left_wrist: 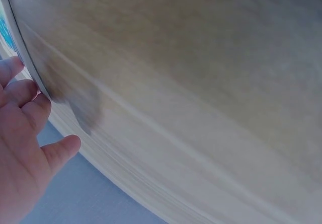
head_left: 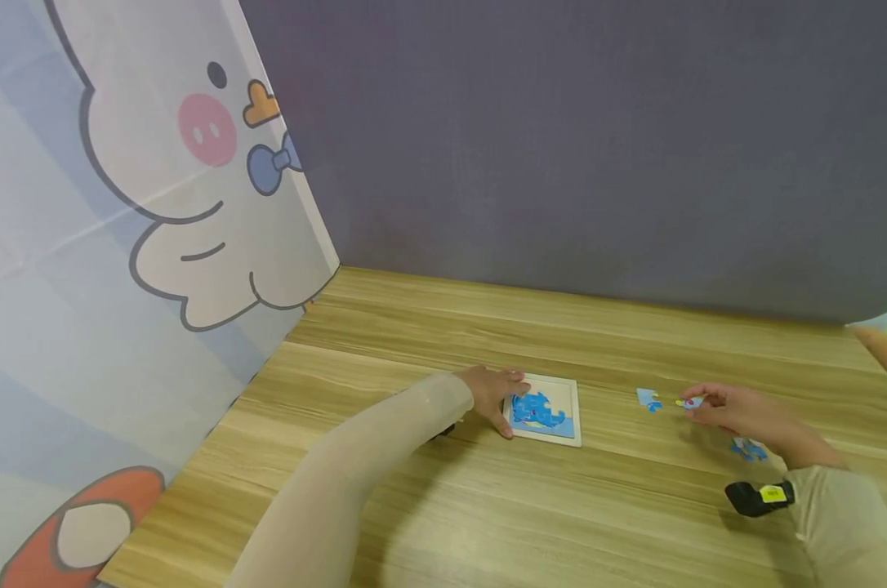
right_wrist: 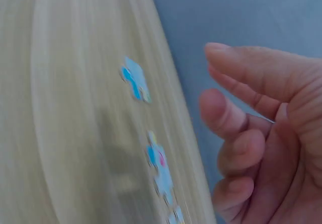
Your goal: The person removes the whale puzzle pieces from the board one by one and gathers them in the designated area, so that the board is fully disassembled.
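In the head view, a white-framed jigsaw puzzle [head_left: 579,412] lies on the table, part-filled with a blue cartoon animal. My left hand [head_left: 490,396] holds its left side, thumb at the near corner and fingers along the far one. The left wrist view shows bent fingers [left_wrist: 37,108] against the frame's edge, the little finger held apart. To the right, my right hand [head_left: 733,411] hovers with loosely bent fingers and nothing between them. Close by its fingertips lies a light blue puzzle piece with a pink spot [right_wrist: 162,168]. Another blue piece [right_wrist: 135,79] sits left of that one.
More blue puzzle pieces [head_left: 749,449] lie partly under the right wrist. The wood-grain table [head_left: 429,327] meets a grey upright panel [head_left: 561,147] at the back. A cartoon-printed curtain [head_left: 120,245] hangs on the left. A black wrist camera [head_left: 752,498] juts from the right sleeve.
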A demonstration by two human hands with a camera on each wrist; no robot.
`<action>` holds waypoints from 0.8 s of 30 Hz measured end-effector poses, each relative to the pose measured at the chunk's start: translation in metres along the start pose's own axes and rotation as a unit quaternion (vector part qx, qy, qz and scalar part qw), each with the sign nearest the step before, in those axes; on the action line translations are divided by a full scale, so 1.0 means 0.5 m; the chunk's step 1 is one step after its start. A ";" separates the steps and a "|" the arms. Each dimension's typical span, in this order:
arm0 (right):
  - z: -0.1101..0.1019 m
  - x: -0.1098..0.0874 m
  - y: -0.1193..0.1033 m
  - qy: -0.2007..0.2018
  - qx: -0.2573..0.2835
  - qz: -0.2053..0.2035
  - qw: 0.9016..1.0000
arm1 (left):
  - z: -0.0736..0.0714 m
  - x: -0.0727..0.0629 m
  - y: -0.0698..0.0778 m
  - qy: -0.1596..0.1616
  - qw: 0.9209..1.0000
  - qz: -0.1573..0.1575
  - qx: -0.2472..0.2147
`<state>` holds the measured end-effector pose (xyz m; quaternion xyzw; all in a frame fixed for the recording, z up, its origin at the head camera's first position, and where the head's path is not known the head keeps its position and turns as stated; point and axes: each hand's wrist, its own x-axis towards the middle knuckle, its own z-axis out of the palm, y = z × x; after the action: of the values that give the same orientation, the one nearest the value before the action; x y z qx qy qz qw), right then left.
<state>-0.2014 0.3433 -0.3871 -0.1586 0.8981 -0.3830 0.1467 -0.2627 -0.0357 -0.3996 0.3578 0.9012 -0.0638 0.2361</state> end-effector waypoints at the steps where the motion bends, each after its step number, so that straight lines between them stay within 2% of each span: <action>1: 0.008 0.006 -0.005 0.012 -0.012 -0.001 1.000 | 0.001 0.003 0.000 -0.001 1.000 0.002 -0.003; 4: 0.026 0.025 -0.020 0.026 -0.040 -0.016 0.999 | 0.005 0.010 -0.003 -0.002 1.000 0.004 -0.016; 9: 0.050 0.061 -0.050 0.012 -0.070 -0.030 0.997 | 0.009 0.014 -0.004 -0.002 1.000 0.001 -0.019; 15: 0.079 0.110 -0.090 0.009 -0.139 -0.049 0.989 | 0.003 0.004 -0.003 0.003 1.000 -0.002 -0.015; 18: 0.093 0.127 -0.110 0.006 -0.180 -0.066 0.981 | 0.002 0.006 0.000 0.004 1.000 -0.003 -0.018; 24: 0.115 0.155 -0.138 -0.009 -0.257 -0.118 0.959 | 0.006 0.015 -0.003 0.006 1.000 -0.002 -0.012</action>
<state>-0.2377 0.2303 -0.3859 -0.2991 0.9399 -0.1522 0.0632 -0.2674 -0.0328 -0.4057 0.3533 0.9042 -0.0512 0.2345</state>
